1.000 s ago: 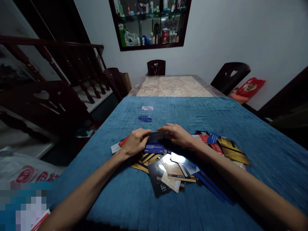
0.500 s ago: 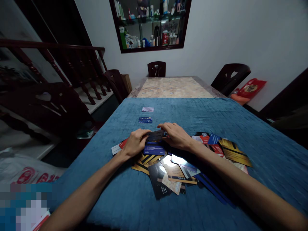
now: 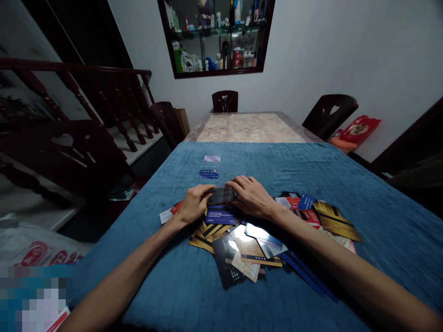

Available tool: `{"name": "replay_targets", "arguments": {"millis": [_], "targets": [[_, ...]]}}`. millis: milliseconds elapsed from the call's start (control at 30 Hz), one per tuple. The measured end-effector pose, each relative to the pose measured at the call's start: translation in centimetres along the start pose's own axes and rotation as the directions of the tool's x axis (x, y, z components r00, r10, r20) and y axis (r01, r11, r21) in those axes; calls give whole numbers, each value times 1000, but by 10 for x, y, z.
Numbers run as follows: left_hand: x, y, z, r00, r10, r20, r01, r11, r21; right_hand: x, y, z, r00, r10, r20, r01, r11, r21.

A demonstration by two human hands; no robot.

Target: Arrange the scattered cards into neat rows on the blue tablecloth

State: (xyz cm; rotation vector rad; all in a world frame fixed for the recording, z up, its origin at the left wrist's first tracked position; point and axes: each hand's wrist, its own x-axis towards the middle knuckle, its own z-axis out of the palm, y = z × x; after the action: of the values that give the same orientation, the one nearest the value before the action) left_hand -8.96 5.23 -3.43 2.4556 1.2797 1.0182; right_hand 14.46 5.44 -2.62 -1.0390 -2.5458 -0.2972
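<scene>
A grey card [image 3: 220, 196] is held up between my two hands, over a spread of plastic cards. My left hand [image 3: 194, 203] pinches its left end between thumb and fingers. At the other end, my right hand [image 3: 252, 196] grips it with the fingers bent over the edge. Just below lies a blue card with white print [image 3: 220, 216]. Nearer me are gold-and-black cards [image 3: 202, 240], a large black card [image 3: 226, 263] and a shiny gold card [image 3: 251, 244]. Farther off, a blue card [image 3: 208, 174] and a pale card [image 3: 212, 158] lie apart, one behind the other.
More cards, among them a gold one [image 3: 337, 220] and a red one [image 3: 311, 217], lie beyond my right forearm. A blue cloth [image 3: 166, 276] covers the near table. Dark chairs [image 3: 224, 101] stand around it, and a white plastic bag [image 3: 44, 244] sits at the left.
My right fingers have shifted slightly and now close on the grey card's right end. The card faces me more squarely. The view has tilted up a little.
</scene>
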Motion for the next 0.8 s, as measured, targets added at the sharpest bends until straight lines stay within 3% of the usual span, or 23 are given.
{"name": "replay_targets", "arguments": {"millis": [300, 467, 800], "targets": [[4, 1, 2, 1000, -18, -23, 18, 1000, 15, -1, 3, 1, 997, 3, -76, -5, 1000, -31], [6, 1, 1, 999, 39, -13, -38, 997, 73, -2, 7, 0, 994, 3, -107, -2, 1000, 7], [16, -1, -14, 987, 121, 102, -139, 971, 193, 9, 22, -4, 999, 4, -37, 0, 995, 104]]}}
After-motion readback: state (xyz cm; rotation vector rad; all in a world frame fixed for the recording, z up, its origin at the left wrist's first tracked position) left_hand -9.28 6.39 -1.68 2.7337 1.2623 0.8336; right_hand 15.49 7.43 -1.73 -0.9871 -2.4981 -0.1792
